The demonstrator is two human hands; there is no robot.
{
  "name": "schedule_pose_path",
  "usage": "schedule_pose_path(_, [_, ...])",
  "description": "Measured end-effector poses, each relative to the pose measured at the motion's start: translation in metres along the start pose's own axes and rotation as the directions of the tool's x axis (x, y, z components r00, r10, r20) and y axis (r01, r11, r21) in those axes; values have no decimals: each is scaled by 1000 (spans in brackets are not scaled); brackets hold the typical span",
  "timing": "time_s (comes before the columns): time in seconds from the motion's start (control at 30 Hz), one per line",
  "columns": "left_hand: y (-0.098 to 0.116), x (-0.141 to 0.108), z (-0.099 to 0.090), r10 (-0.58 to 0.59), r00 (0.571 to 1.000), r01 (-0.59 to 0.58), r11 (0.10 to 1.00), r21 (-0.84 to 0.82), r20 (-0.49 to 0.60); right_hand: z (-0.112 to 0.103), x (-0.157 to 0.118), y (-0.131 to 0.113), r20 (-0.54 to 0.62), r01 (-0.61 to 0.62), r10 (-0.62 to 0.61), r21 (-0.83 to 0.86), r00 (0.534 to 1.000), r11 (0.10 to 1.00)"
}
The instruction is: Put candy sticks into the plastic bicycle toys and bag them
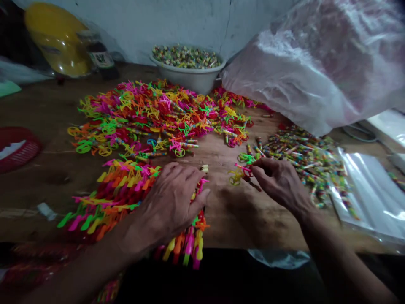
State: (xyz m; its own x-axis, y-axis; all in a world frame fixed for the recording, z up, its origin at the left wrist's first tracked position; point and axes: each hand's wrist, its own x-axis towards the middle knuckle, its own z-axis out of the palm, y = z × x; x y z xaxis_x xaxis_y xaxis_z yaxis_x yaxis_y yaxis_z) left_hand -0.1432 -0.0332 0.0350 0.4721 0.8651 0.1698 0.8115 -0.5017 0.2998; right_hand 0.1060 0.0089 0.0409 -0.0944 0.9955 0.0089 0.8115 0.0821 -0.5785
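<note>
Across the wooden table (253, 230), head view: left hand (171, 200) lay palm-down over the lined-up plastic pieces (122, 181), fingers loosely together, thumb set apart; whether it gripped anything underneath, could not tell; right hand (280, 181) had thumb and index pinched at a pink-red piece (243, 167), with a yellow piece (234, 178) and a green piece (246, 158) just beside it; exact contact blurred. Mixed heap (164, 107) sat beyond the rows, in front of the basin (190, 76); loose small tubes (294, 147) lay by the right hand, clear bags (373, 185) farther out. Handling, my judgement: light left palm, enough to steady the rows without skewing them; fingertip pinch on one piece at a time, since the thin loops looked prone to snagging neighbours; ends best kept facing one way.
</note>
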Motion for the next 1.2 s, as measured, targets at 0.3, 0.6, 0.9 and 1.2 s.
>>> schedule_pose_path(0.3, [4,2,-4,-5,999,4,999,32,35,24,5,14,117,70,-54,-141,992,987])
schedule_pose_path(0.6, [4,3,-3,-3,1000,2,999,49,23,54,-37,36,42,277,-280,-350,959,895])
schedule_pose_path(0.9, [5,3,-7,-26,1000,26,1000,14,14,71,-45,5,-128,394,-379,126,917,911])
schedule_pose_path(1.2, [0,3,-3,36,996,-39,998,46,77,114,-55,-18,-145,334,-301,443,942,832])
